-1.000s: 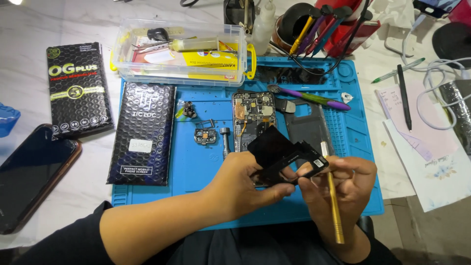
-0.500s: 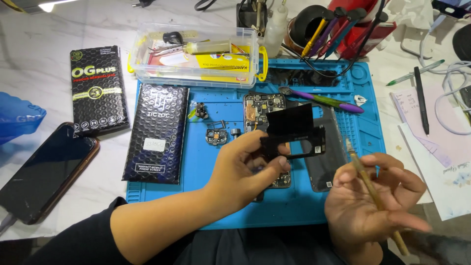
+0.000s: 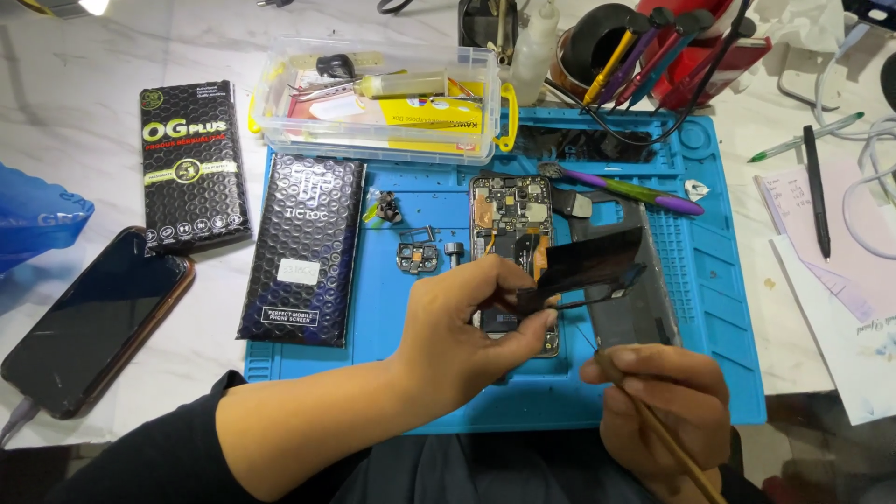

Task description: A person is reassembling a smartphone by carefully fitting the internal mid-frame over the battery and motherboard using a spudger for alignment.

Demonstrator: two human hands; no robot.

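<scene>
Blue mat (image 3: 709,308): left hand (image 3: 476,327) pinching black frame (image 3: 593,266), above right hand (image 3: 663,401).

I count two black packets: one (image 3: 194,168) at ten o'clock on the marble, one (image 3: 301,250) on the blue mat (image 3: 719,308). One dark phone (image 3: 93,322) at nine o'clock. Two pens at two o'clock: one green (image 3: 805,137), one black (image 3: 817,191).

A white marble table (image 3: 84,140) carries a blue work mat (image 3: 709,308) that lies under both hands. Left of the hands, a dark phone (image 3: 93,322) and a black packet (image 3: 191,168) rest on the marble; papers (image 3: 840,308) lie to their right.
</scene>
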